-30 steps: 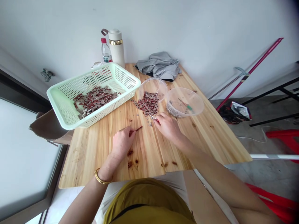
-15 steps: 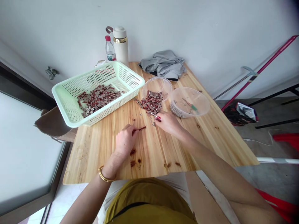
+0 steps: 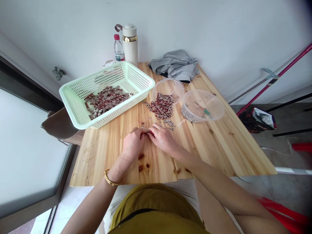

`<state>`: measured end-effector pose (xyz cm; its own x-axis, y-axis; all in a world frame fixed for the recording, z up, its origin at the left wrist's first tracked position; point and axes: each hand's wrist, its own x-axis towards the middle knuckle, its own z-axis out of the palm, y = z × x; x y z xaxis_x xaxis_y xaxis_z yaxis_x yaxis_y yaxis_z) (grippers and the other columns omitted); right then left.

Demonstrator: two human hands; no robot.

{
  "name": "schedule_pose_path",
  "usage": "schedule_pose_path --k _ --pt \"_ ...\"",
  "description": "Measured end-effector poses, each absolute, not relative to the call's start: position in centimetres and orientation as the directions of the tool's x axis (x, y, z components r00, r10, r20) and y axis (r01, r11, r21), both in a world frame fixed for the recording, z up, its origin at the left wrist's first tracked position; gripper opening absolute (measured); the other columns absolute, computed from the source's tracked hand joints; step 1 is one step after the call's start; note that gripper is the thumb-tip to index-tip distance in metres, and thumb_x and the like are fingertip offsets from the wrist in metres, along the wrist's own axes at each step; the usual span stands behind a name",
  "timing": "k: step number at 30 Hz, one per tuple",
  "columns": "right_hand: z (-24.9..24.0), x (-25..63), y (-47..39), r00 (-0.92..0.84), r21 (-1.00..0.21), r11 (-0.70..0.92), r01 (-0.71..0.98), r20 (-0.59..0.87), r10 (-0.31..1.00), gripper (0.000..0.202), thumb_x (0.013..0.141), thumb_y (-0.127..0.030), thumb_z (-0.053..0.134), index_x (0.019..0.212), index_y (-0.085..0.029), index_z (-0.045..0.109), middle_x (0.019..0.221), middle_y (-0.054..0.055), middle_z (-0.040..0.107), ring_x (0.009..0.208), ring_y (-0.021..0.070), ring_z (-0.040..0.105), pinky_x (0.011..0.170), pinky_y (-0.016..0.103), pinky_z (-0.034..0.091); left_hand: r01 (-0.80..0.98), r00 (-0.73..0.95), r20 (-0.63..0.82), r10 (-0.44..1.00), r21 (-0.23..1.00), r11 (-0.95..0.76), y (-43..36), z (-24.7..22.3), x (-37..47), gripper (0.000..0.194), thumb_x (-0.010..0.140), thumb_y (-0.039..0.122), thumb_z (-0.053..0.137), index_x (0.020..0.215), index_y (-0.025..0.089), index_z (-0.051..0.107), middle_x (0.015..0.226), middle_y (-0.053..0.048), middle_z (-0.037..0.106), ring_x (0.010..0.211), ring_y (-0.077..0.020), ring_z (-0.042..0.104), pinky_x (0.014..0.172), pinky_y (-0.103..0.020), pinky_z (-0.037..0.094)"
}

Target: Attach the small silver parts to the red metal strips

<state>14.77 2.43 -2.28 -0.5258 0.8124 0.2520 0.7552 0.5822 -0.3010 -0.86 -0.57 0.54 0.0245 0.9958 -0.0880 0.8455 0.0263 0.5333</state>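
Near the middle of the wooden table, my left hand [image 3: 133,143] is closed in a pinch on a thin reddish-brown strip, mostly hidden by the fingers. My right hand [image 3: 162,138] meets it there, closed around a small screwdriver [image 3: 145,129] with a silver shaft and a red handle; its far end is close to the left fingertips. Just beyond the right hand lie several loose small metal nuts [image 3: 169,123]. Behind them is a heap of similar reddish-brown strips with metal pieces [image 3: 161,106], partly spilling from a tipped clear tub [image 3: 179,87].
A pale green basket [image 3: 122,112] with many strips stands at the left. A round clear tub [image 3: 218,109] holds small metal parts and a green-handled screwdriver [image 3: 206,111]. Behind are a grey cloth [image 3: 175,63], a white flask [image 3: 130,48] and a plastic bottle [image 3: 119,48].
My right hand has moved left and nearer, from the strip heap to my left hand, bringing the screwdriver along. More loose nuts show where it was. The view has shifted slightly.
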Motion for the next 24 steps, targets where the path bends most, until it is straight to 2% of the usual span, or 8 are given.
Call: schedule_pose_path --k 6,11,14,18,20,24 --pt "-2.1 14.5 1.9 -0.528 -0.331 0.596 0.731 0.278 0.802 0.019 0.095 -0.016 0.045 0.086 -0.018 0.061 0.087 0.005 0.059 0.077 0.0161 0.056 0.066 0.027 0.04 0.868 0.0 -0.111 0.994 0.494 0.055 -0.4 0.4 -0.8 0.023 0.088 0.021 0.05 0.097 0.026 0.071 0.098 -0.002 0.069 0.089 -0.017 0.065 0.074 -0.025 0.047" --pt "-1.7 14.9 2.0 -0.574 -0.348 0.622 0.701 0.242 0.782 0.02 0.096 -0.019 0.045 0.087 -0.017 0.063 0.087 0.005 0.06 0.077 0.0156 0.058 0.067 0.027 0.043 0.894 -0.03 -0.114 0.993 0.442 0.078 -0.4 0.3 -0.8 0.019 0.088 0.024 0.05 0.092 0.022 0.069 0.094 -0.004 0.069 0.085 -0.018 0.065 0.067 -0.025 0.045" --pt "-1.2 15.5 1.9 -0.585 -0.404 0.618 0.674 0.219 0.781 0.017 0.096 -0.022 0.047 0.096 -0.019 0.064 0.094 0.006 0.062 0.081 0.0167 0.06 0.07 0.028 0.046 0.891 -0.047 -0.107 0.993 0.444 0.09 -0.5 0.3 -0.7 0.017 0.089 0.027 0.051 0.091 0.022 0.068 0.091 -0.003 0.069 0.081 -0.0178 0.065 0.064 -0.025 0.043" --pt "-0.9 15.9 0.1 -0.425 -0.521 0.506 0.688 0.277 0.862 0.029 0.098 -0.023 0.039 0.122 -0.021 0.054 0.109 0.01 0.061 0.097 0.0213 0.061 0.08 0.035 0.05 0.89 -0.075 -0.12 0.99 0.441 0.121 -0.7 0.1 -0.4 0.018 0.09 0.028 0.05 0.093 0.023 0.067 0.095 -0.004 0.069 0.082 -0.0175 0.065 0.065 -0.025 0.043" --pt "-1.0 15.7 -1.1 -0.363 -0.545 0.454 0.705 0.272 0.891 0.03 0.098 -0.02 0.036 0.122 -0.022 0.054 0.105 0.01 0.06 0.095 0.0217 0.061 0.08 0.036 0.051 0.897 -0.091 -0.127 0.988 0.421 0.137 -0.7 0.0 -0.3 0.017 0.09 0.028 0.049 0.091 0.022 0.065 0.095 -0.005 0.068 0.082 -0.0175 0.065 0.065 -0.025 0.043" --pt "-1.5 15.1 -2.3 -0.346 -0.557 0.408 0.723 0.22 0.912 0.026 0.096 -0.017 0.04 0.111 -0.023 0.06 0.095 0.008 0.059 0.086 0.0198 0.062 0.075 0.033 0.051 0.9 -0.09 -0.122 0.988 0.415 0.133 -0.7 -0.2 -0.2 0.016 0.09 0.028 0.05 0.089 0.022 0.064 0.094 -0.004 0.068 0.081 -0.0175 0.065 0.065 -0.025 0.042"
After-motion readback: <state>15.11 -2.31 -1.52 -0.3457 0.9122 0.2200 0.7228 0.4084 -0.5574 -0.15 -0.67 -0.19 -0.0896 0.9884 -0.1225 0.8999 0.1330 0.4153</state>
